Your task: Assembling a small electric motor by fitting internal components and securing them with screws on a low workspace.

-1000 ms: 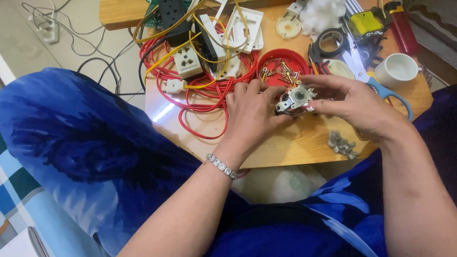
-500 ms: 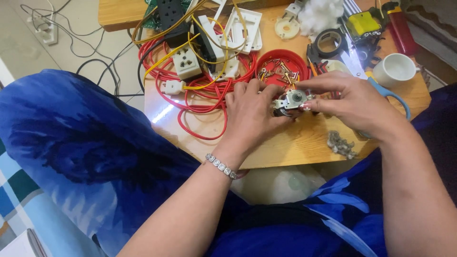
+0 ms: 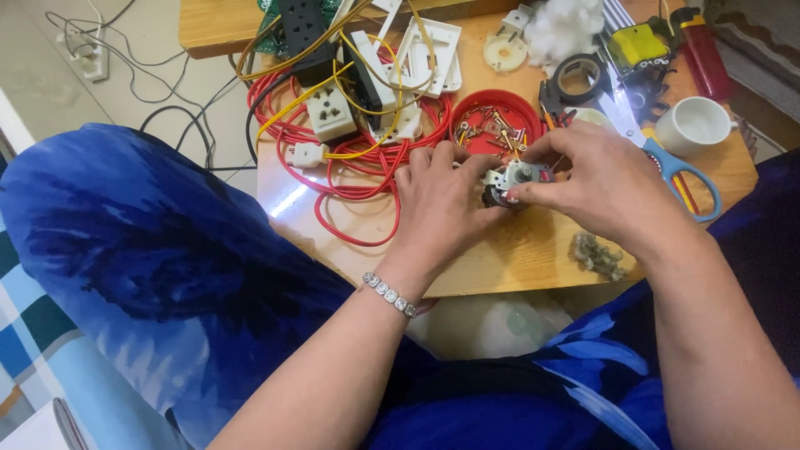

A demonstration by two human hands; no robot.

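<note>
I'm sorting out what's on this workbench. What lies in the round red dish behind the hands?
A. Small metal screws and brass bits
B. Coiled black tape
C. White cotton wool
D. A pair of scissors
A: the red dish holds a scatter of small metal screws and brass bits, while the black tape roll, the cotton wool and the blue-handled scissors all lie outside it on the wooden table.

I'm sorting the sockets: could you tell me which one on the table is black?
The black socket strip at the table's far edge; the square socket nearer the hands is white.
</note>
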